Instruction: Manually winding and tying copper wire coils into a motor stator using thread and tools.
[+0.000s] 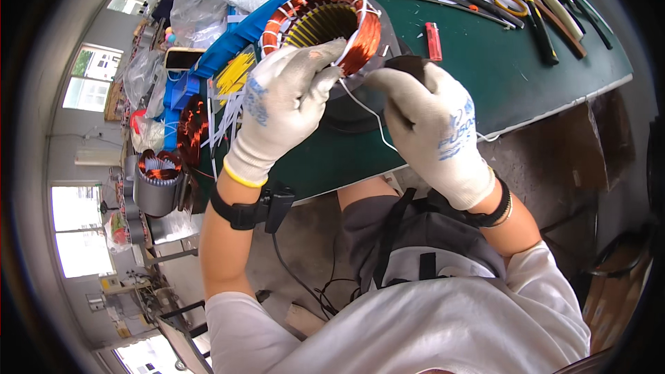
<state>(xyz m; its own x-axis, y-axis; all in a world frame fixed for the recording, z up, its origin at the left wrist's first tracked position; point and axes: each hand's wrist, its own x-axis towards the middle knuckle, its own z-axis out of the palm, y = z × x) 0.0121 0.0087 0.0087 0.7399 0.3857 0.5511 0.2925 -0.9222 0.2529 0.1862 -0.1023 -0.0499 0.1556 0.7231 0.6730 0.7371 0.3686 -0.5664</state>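
Observation:
A motor stator point(364, 45) with copper windings laced in white cord stands on the green bench in front of me. My left hand point(284, 97), in a white knit glove, rests against the near side of the windings, thumb and fingers pinched where a white cord point(377, 119) comes off them. That cord hangs in a slack curve and passes behind my right hand point(433, 121). Also gloved, my right hand is closed just right of the stator, beside a dark rounded object point(407, 66). What its fingertips grip is hidden.
A red lighter point(433, 41) lies right of the stator. Scissors, a yellow-handled hammer point(544, 34) and other tools crowd the far right of the bench point(485, 90). Left are yellow strips point(235, 73), white strips, loose copper coils point(192, 128), blue bins and another stator point(158, 183).

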